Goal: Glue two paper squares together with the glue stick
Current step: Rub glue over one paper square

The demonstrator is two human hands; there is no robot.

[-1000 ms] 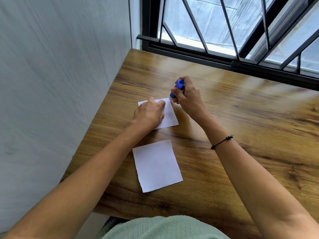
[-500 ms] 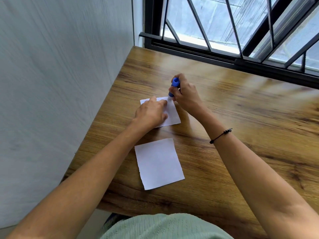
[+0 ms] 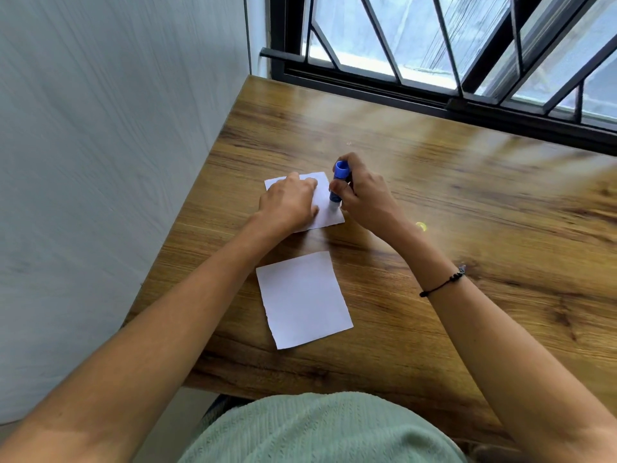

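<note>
Two paper squares lie on the wooden table (image 3: 467, 202): the far square (image 3: 329, 210) is under the hands, and the near square (image 3: 302, 300) lies apart from it, closer to the person, with nothing touching it. The left hand (image 3: 288, 203) rests on the far square with loosely bent fingers and presses it down, gripping nothing. The right hand (image 3: 364, 198) has its fingers curled round the blue glue stick (image 3: 338, 183), which stands almost upright with its lower end on the right part of that square. I judge that the glue is being spread now and the joining is not yet done. Several things could go wrong from here. If the left hand presses too lightly, the stick may drag the thin sheet and wrinkle or tear it. If the stroke runs past the edge, which is very near, glue may get on the table. If the glue covers only one side, the squares may hold weakly. The left hand hides a large part of the far square, so I cannot tell how much of it has glue. The tip of the stick is too small to make out, and its cap is not in view.
</note>
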